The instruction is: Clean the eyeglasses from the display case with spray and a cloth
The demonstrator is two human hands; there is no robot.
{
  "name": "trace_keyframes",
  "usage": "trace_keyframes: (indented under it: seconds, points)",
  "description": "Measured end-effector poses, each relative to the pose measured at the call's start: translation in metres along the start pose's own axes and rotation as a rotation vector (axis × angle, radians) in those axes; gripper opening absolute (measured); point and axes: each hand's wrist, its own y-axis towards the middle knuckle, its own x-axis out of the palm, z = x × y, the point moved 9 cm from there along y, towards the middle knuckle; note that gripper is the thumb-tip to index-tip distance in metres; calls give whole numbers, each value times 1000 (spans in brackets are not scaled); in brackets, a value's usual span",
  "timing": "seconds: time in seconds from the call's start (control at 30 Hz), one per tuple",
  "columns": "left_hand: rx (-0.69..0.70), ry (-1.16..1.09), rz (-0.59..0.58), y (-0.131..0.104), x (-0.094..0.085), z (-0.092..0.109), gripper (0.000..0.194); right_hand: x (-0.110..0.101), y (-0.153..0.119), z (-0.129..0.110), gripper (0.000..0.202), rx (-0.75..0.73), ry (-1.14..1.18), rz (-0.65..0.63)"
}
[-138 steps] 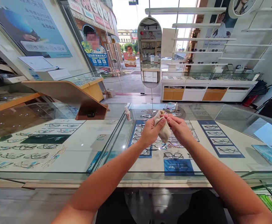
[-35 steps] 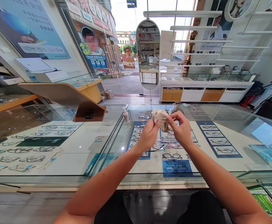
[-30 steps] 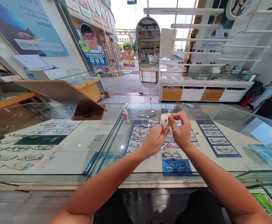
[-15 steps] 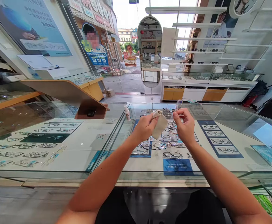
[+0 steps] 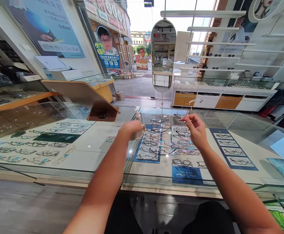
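Holding a thin-rimmed pair of glasses [image 5: 189,112] up over the glass display counter [image 5: 229,122], my right hand [image 5: 196,130] pinches the frame between thumb and fingertips, lenses raised toward the far side of the shop. My left hand [image 5: 130,127] is out to the left, closed around the pale cleaning cloth [image 5: 140,134], which shows only as a small fold past my knuckles, low over the counter top and just near the little spray bottle [image 5: 138,114] standing at the seam between the two cases. Cloth and glasses are well apart now (no rubbing going on at this instant), so I judge the wiping of this pair finished or paused, with the cloth about to be laid down. Left to do, as I read it: check the lenses against the light and return the pair among the rows of frames [image 5: 156,143] under the glass.
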Motion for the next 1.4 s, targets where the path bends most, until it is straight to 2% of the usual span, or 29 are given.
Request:
trace_keyframes:
  seconds: [0.07,0.13,0.23,0.27,0.3,0.37,0.4,0.43,0.5,0.57,0.67,0.83,0.93,1.0,1.07,1.17,1.23,1.3,1.4]
  points:
    - [-57,63,-97,-3,12,-7,45,0,0,0,23,-1,-8,-10]
    - [-126,127,-195,-8,18,-4,41,0,0,-2,22,-12,-17,-15]
    - [-183,226,-224,-14,10,25,35,1,-1,-6,21,-33,-45,-29]
    - [-126,233,-159,-15,1,46,38,2,-2,-8,21,-41,-58,-37]
    - [0,195,-39,-15,-11,74,42,3,-2,-10,20,-49,-72,-49]
    - [322,46,237,-28,-36,132,57,6,-3,-15,20,-62,-101,-82]
    - [461,-16,358,-39,-47,154,65,9,-4,-18,20,-67,-117,-102]
    - [566,-54,444,-49,-52,170,73,11,-5,-19,21,-68,-133,-123]
    - [679,-91,529,-63,-55,186,86,16,-7,-22,22,-60,-159,-169]
    - [706,-92,536,-67,-51,190,89,21,-8,-22,24,-45,-172,-217]
    - [709,-94,531,-67,-48,187,82,26,-10,-22,27,-30,-180,-264]
    - [749,-118,558,-67,-52,185,67,25,-9,-22,30,-26,-174,-273]
    - [731,-106,532,-66,-51,186,59,25,-9,-20,32,-10,-183,-277]
    - [695,-117,507,-64,-50,184,55,23,-10,-20,29,-32,-195,-250]
    - [665,-145,523,-65,-52,182,54,15,-10,-25,21,-110,-216,-149]
    - [569,-185,607,-65,-61,173,55,-5,-13,-42,26,-300,-299,84]
    - [458,-220,645,-61,-71,165,56,-12,-11,-57,36,-406,-386,160]
    - [379,-276,678,-54,-84,162,56,-12,-1,-73,49,-458,-477,147]
    - [386,-358,762,-44,-117,174,53,-8,25,-103,69,-469,-574,56]
